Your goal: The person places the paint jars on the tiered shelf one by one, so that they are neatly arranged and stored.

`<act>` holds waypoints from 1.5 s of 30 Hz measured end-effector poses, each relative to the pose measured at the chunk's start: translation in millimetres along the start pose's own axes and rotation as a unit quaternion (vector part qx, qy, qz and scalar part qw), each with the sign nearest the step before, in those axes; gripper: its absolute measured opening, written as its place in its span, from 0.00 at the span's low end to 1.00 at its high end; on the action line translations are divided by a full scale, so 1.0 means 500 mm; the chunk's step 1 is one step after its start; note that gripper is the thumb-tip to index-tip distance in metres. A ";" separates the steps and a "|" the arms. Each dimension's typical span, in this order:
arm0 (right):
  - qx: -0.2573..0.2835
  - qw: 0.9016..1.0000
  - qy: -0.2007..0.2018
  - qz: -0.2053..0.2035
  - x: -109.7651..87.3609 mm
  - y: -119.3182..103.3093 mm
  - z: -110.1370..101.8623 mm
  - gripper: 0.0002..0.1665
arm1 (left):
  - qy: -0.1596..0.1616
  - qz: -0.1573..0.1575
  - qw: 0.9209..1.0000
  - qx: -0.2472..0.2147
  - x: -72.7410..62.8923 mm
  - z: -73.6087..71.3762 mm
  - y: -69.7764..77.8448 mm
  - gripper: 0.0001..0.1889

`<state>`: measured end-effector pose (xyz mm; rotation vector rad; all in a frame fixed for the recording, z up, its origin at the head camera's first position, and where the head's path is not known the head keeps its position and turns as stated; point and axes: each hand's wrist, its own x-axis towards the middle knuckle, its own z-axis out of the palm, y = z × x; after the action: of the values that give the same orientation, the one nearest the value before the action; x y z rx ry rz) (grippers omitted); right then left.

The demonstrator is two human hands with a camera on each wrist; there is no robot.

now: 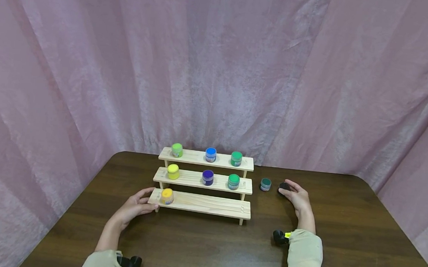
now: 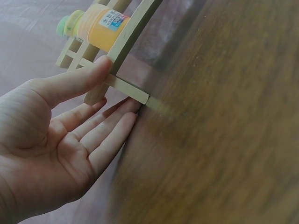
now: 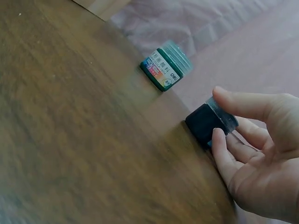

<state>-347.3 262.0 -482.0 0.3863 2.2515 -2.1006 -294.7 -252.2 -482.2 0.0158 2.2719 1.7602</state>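
At the left end of the three-tier wooden display rack (image 1: pixel 208 205), my left hand (image 1: pixel 132 209) holds the lowest shelf. Its thumb (image 2: pixel 100 72) lies against the front corner of the shelf, the other fingers behind the end and leg. A yellow-orange paint jar (image 1: pixel 167 196) stands on that shelf near the hand. To the right of the rack, my right hand (image 1: pixel 299 197) pinches a black paint jar (image 3: pixel 205 123) between thumb and fingers, low at the tabletop. Just left of it, a dark green paint jar (image 1: pixel 265 184) stands upright on the table.
The middle shelf carries yellow (image 1: pixel 173 172), purple (image 1: pixel 207 178) and green (image 1: pixel 233 182) jars. On the top shelf stand light green (image 1: pixel 177 150), blue (image 1: pixel 210 154) and green (image 1: pixel 236 158) jars. A pink curtain (image 1: pixel 219 67) hangs behind the brown wooden table (image 1: pixel 205 250).
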 end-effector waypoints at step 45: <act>-0.006 1.000 0.016 0.000 -0.008 -0.009 0.001 0.38 | -0.001 -0.001 1.000 0.001 -0.002 0.000 0.001 0.40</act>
<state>-344.5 260.5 -476.7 0.4230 2.2812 -2.0947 -293.8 -252.0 -481.4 0.0160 2.2720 1.7562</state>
